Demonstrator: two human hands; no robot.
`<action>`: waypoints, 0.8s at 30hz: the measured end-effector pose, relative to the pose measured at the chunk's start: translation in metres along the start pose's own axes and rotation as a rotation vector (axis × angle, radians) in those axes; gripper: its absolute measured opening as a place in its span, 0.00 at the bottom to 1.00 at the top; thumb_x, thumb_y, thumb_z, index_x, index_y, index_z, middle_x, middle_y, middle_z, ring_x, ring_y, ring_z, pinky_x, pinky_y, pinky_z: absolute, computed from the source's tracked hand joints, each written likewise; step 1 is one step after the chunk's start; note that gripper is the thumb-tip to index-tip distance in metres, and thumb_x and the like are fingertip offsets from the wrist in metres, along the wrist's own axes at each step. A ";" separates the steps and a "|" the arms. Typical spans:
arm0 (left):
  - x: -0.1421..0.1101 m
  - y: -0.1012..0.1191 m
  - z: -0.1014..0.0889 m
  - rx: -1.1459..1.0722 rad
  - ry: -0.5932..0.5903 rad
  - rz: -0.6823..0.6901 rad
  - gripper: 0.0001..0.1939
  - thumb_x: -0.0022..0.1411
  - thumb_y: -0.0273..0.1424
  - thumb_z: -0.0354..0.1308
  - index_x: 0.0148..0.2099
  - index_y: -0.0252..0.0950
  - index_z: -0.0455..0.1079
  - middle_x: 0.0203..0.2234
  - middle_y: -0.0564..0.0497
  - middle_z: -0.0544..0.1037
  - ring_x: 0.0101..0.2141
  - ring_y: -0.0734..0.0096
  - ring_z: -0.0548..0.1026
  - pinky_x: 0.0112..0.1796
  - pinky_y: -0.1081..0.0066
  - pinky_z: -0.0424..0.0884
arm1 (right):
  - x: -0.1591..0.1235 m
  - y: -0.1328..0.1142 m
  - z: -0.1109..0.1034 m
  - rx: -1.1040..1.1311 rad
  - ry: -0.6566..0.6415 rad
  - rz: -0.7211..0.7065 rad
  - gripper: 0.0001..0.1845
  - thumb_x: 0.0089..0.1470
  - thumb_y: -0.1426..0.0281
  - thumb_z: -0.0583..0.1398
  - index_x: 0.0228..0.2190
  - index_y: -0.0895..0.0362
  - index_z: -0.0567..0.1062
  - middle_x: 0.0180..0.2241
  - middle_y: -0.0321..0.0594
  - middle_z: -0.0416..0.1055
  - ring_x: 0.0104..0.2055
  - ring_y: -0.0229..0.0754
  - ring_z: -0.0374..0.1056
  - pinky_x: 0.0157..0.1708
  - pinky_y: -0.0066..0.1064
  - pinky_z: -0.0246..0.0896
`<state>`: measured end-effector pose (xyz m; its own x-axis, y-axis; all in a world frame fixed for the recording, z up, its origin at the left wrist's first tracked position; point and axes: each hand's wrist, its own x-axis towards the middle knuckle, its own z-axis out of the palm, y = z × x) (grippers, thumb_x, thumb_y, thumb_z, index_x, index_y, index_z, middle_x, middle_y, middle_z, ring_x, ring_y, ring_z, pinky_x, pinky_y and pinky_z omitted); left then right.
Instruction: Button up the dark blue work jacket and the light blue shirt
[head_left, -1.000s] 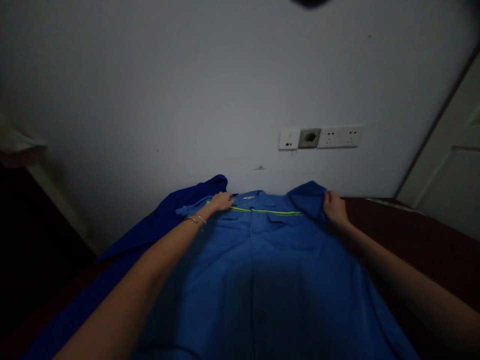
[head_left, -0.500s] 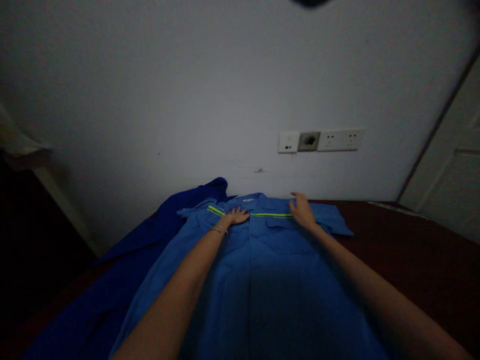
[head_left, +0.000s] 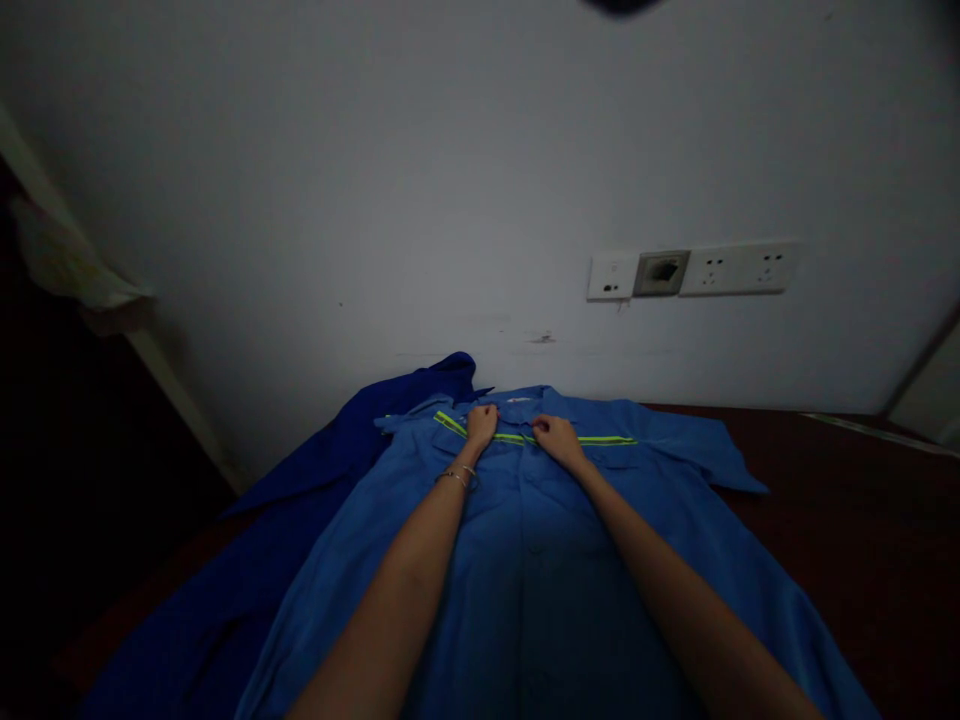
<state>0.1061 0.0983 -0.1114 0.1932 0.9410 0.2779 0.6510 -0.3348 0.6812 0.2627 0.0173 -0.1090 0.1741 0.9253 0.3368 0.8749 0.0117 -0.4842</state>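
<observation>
Blue cloth spreads out beneath both forearms, a short-sleeved shirt (head_left: 529,570) lying front side up, its collar just beyond the fingertips and its body running back from them toward the wearer. From where I stand, the left hand (head_left: 484,425) is curled down on the upper chest, close to the neck opening; its fingertips are hidden, so I can't tell whether they have caught any fabric. Just beside it, the right hand (head_left: 556,437) has thumb and fingers drawn together, seemingly pinching the shirt's front near the collar.

As far as I can judge, the laying out is largely done: to the right of the fingers a sleeve (head_left: 701,445) reaches outward fairly flat, and a yellow-green stripe (head_left: 611,440) crosses the chest under the hands. What seems left is the neck, where the cloth around the fingers looks uneven. Below them the front edges appear to meet, though it's too dark to see if they are buttoned. Left of the fingers lies a darker blue garment (head_left: 330,460); well beyond, sockets (head_left: 739,270) line the wall.
</observation>
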 end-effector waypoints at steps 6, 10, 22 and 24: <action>-0.013 0.009 0.001 0.159 0.101 0.131 0.16 0.58 0.31 0.45 0.32 0.30 0.73 0.32 0.42 0.75 0.38 0.65 0.69 0.41 0.70 0.62 | -0.001 0.002 0.003 0.134 0.026 -0.038 0.17 0.43 0.74 0.53 0.37 0.58 0.74 0.26 0.37 0.72 0.27 0.36 0.65 0.30 0.24 0.55; -0.026 0.016 -0.002 0.315 0.210 0.251 0.16 0.59 0.30 0.43 0.33 0.31 0.72 0.33 0.42 0.74 0.40 0.65 0.68 0.43 0.70 0.61 | -0.001 0.001 0.003 0.198 0.028 -0.047 0.11 0.42 0.73 0.53 0.30 0.59 0.74 0.24 0.37 0.70 0.26 0.35 0.64 0.28 0.23 0.54; -0.019 0.022 0.000 -0.021 -0.236 -0.013 0.16 0.57 0.30 0.45 0.27 0.29 0.72 0.21 0.45 0.74 0.25 0.71 0.71 0.29 0.75 0.62 | 0.010 0.008 0.002 0.274 -0.214 0.006 0.10 0.43 0.71 0.55 0.28 0.59 0.75 0.22 0.36 0.71 0.24 0.34 0.64 0.23 0.22 0.53; -0.020 0.023 -0.002 -0.057 -0.317 -0.041 0.16 0.55 0.31 0.47 0.21 0.29 0.69 0.13 0.49 0.69 0.17 0.74 0.66 0.22 0.76 0.60 | 0.012 0.009 0.002 0.325 -0.278 0.029 0.10 0.44 0.70 0.54 0.29 0.60 0.74 0.20 0.34 0.69 0.22 0.33 0.63 0.23 0.21 0.53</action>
<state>0.1156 0.0720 -0.1001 0.3925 0.9192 0.0311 0.6227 -0.2905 0.7265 0.2713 0.0295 -0.1111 0.0291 0.9934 0.1105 0.6759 0.0619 -0.7344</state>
